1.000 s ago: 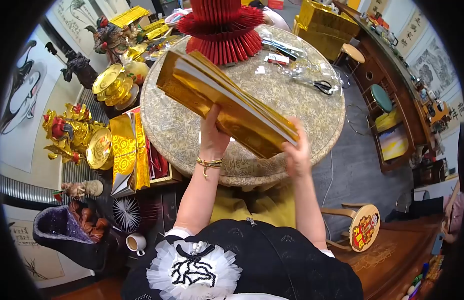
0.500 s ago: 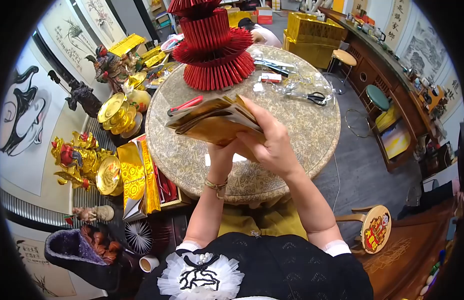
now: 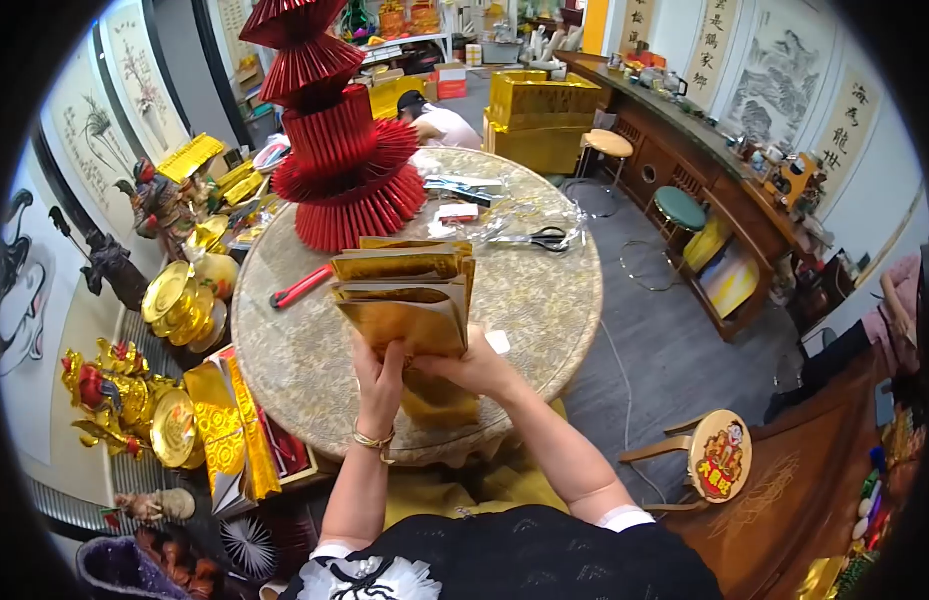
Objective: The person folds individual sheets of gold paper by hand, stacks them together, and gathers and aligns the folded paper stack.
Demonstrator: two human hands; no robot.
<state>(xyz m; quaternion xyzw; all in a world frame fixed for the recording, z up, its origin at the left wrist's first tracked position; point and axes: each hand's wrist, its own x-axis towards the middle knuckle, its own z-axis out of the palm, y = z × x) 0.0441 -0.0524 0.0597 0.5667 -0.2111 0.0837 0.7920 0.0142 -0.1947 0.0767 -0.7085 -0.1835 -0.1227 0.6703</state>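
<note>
A stack of folded gold paper sheets [image 3: 409, 312] stands upright between my hands, above the near half of the round table [image 3: 284, 370]. My left hand [image 3: 379, 378] grips its lower left side, the thumb lying across the front. Around the lower right edge closes my right hand [image 3: 476, 366]. Gold paper also hangs below my hands. Behind the stack rises a tall tower of pleated red paper [image 3: 334, 140]. Left of the stack lies a slim red tool [image 3: 300, 287], its kind unclear.
Scissors with black handles [image 3: 551, 238] and a small red-and-white box [image 3: 456, 213] lie at the table's far right among clear plastic. Gold ornaments [image 3: 174, 305] crowd the left side. A wooden stool [image 3: 719, 458] stands at right. One person [image 3: 446, 127] is beyond the table, another [image 3: 889, 320] far right.
The gold paper stack has turned from tilted and nearly flat to upright. Both hands have shifted lower on it. My view has swung right, so the table and red tower appear further left.
</note>
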